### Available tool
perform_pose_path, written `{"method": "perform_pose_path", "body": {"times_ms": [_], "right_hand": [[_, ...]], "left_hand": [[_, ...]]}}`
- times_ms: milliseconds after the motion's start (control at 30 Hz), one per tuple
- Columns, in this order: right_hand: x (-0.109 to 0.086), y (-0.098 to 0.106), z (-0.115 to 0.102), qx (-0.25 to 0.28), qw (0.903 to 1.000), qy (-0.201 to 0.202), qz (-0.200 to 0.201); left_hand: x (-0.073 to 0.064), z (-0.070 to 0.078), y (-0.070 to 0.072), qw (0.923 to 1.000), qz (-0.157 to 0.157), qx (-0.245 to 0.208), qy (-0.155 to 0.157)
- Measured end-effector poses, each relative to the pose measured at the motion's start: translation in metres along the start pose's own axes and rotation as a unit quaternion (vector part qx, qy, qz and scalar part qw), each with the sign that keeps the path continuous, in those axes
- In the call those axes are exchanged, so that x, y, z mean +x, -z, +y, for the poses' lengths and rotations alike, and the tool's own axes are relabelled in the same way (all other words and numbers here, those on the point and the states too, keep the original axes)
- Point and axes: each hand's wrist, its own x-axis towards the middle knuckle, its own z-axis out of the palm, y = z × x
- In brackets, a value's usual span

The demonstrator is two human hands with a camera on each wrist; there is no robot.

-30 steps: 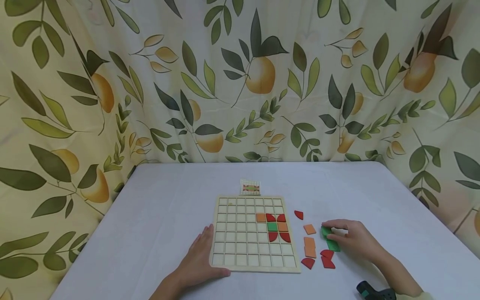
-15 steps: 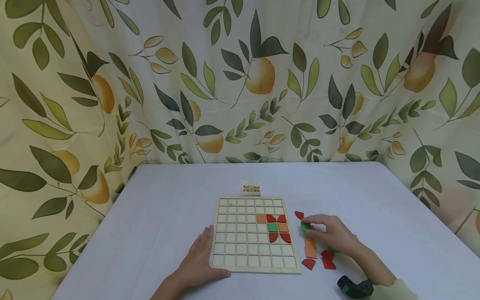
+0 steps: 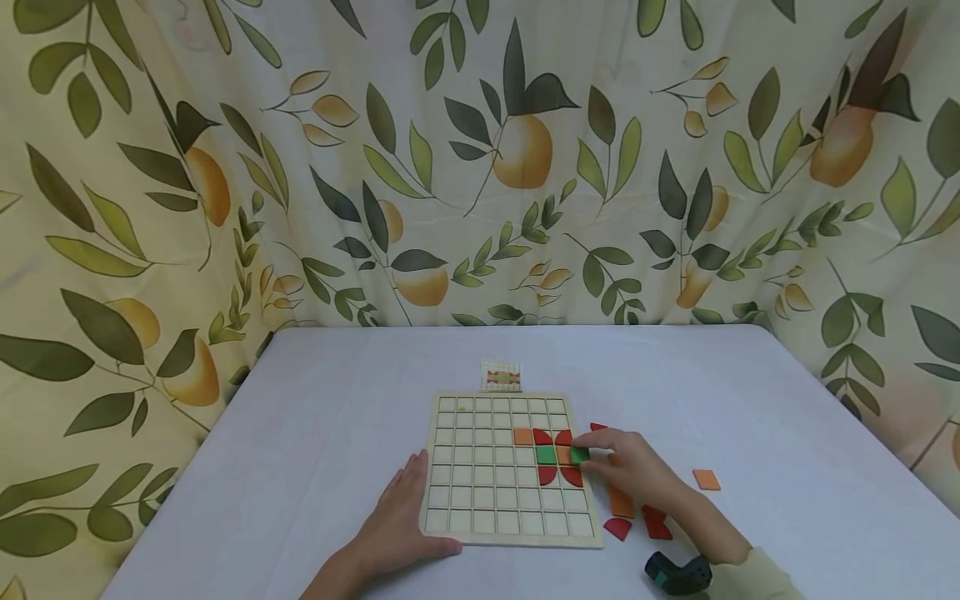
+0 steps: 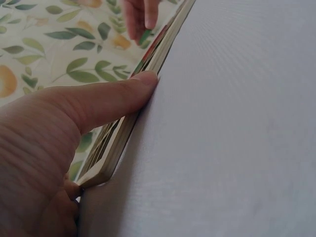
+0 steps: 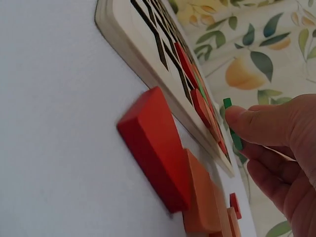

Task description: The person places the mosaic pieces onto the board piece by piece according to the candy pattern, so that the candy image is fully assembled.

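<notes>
My right hand (image 3: 637,467) pinches a green square tile (image 3: 578,455) between thumb and fingertips, over the right edge of a wooden grid board (image 3: 480,500). In the right wrist view that green tile (image 5: 237,140) is seen edge-on, above the board's surface. Red quarter-round tiles (image 3: 547,476), an orange square (image 3: 522,436) and a green square (image 3: 545,455) sit in cells on the board's right side. My left hand (image 3: 390,521) rests at the near left corner, fingers straight along the side, its thumb (image 4: 118,94) against the front edge.
Right of the board lie red tiles (image 3: 617,528) and orange tiles (image 3: 621,502), partly hidden by my right hand. A lone orange square (image 3: 707,479) lies farther right. A small pattern card (image 3: 501,377) stands behind the board. A black device (image 3: 678,573) is on my right wrist.
My right hand has carried the green tile leftward from the loose pieces to the board's right edge. The left hand and board have stayed in place.
</notes>
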Motion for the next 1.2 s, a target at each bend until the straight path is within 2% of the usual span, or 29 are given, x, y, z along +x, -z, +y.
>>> {"method": "perform_pose_path", "body": {"times_ms": [233,467,767,1033,1200], "right_hand": [[0.004,-0.006,-0.004,-0.019,0.9995,0.022,0.008],[0.008,-0.011,-0.011,-0.011,0.9995,0.030,-0.002],[0.017,-0.017,-0.016,-0.012,0.9972,0.074,-0.010],[0.019,-0.027,-0.020,-0.025,0.9979,0.057,-0.016],[0.022,-0.030,-0.025,-0.021,0.9968,0.072,-0.027]], "left_hand": [[0.000,0.001,0.001,1.0000,-0.001,0.003,0.000],[-0.001,0.000,0.001,1.0000,-0.002,0.005,0.006],[0.000,-0.001,0.000,1.0000,0.001,0.001,-0.002],[0.001,-0.001,-0.001,1.0000,0.000,0.005,-0.003],[0.001,-0.001,0.000,1.0000,0.000,0.007,-0.003]]}}
